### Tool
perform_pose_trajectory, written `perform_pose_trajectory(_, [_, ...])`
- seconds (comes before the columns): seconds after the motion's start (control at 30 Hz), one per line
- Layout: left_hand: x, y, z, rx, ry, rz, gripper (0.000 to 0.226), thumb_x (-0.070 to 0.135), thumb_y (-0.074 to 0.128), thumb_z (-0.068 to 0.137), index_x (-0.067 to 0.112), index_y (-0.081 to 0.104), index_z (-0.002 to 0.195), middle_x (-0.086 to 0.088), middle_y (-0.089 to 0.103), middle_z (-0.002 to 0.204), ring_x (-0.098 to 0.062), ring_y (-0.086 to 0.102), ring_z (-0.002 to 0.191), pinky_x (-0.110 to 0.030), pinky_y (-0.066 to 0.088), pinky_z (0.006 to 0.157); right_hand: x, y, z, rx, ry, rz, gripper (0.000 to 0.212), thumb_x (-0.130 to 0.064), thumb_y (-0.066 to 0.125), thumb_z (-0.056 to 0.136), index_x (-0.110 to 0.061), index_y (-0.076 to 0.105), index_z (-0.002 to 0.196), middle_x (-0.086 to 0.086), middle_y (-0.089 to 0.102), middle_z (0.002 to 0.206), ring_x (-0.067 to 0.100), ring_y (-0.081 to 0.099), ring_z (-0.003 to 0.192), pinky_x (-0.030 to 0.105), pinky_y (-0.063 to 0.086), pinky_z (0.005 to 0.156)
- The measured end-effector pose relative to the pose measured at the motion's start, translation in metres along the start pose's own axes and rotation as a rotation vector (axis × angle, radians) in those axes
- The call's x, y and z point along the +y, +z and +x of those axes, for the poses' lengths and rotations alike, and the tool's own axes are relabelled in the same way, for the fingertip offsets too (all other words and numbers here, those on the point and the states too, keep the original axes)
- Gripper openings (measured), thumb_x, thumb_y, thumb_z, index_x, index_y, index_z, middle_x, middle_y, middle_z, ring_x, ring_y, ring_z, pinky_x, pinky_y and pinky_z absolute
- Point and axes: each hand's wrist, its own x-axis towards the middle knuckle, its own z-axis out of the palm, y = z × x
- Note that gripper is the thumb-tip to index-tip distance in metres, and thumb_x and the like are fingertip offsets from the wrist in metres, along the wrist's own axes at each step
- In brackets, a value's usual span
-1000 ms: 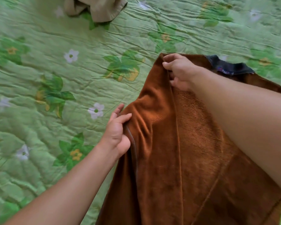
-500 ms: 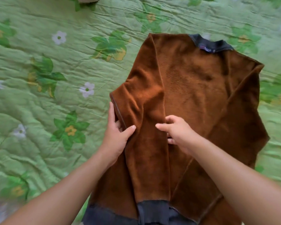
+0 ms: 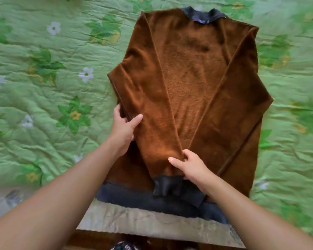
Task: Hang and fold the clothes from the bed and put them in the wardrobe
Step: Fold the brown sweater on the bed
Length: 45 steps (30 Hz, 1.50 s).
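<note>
A brown fleece sweater (image 3: 192, 74) with a dark grey collar, cuffs and hem lies flat on the bed, both sleeves folded in over its body. My left hand (image 3: 124, 129) grips the folded left edge of the sweater, thumb on top and fingers tucked under the fabric. My right hand (image 3: 190, 166) pinches the lower end of the left sleeve just above its dark cuff (image 3: 167, 186), near the hem.
The green floral quilt (image 3: 49, 91) covers the bed all around the sweater. The bed's near edge (image 3: 152, 222) runs below the hem, with dark floor beneath it.
My right hand slid down the folded sleeve from the shoulder to just above the cuff. My left hand kept its hold on the left edge. The view pulled back, showing the whole sweater.
</note>
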Motion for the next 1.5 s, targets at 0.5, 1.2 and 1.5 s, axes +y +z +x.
perform_pose_trajectory(0.5, [-0.094, -0.008, -0.081, -0.163, 0.122, 0.709, 0.040, 0.018, 0.075, 0.088, 0.038, 0.061, 0.119, 0.003, 0.046, 0.129, -0.014, 0.055, 0.115, -0.031, 0.046, 0.106, 0.048, 0.027, -0.034, 0.001, 0.221, 0.106, 0.022, -0.011, 0.064, 0.097, -0.015, 0.053, 0.079, 0.013, 0.061, 0.082, 0.027, 0.068, 0.067, 0.041, 0.063, 0.058])
perform_pose_trajectory(1.2, [-0.147, -0.051, -0.101, -0.753, 1.029, 1.926, 0.106, 0.044, 0.071, 0.083, 0.022, 0.005, 0.162, -0.019, -0.006, 0.168, -0.035, -0.005, 0.155, -0.058, 0.015, 0.123, 0.147, -0.032, -0.052, 0.339, -0.862, -1.373, 0.043, -0.031, 0.070, 0.091, -0.012, 0.061, 0.129, 0.018, 0.051, 0.144, 0.040, 0.043, 0.135, 0.062, 0.038, 0.105])
perform_pose_trajectory(1.5, [-0.138, -0.064, -0.104, -0.628, 1.142, 1.814, 0.065, 0.005, 0.072, 0.073, 0.017, 0.061, 0.136, -0.019, 0.051, 0.147, -0.039, 0.048, 0.135, -0.053, 0.044, 0.106, 0.171, -0.046, -0.065, 0.213, -0.786, -1.378, 0.081, -0.015, 0.077, 0.077, -0.014, 0.045, 0.151, 0.013, 0.032, 0.163, 0.040, 0.028, 0.149, 0.071, 0.034, 0.106])
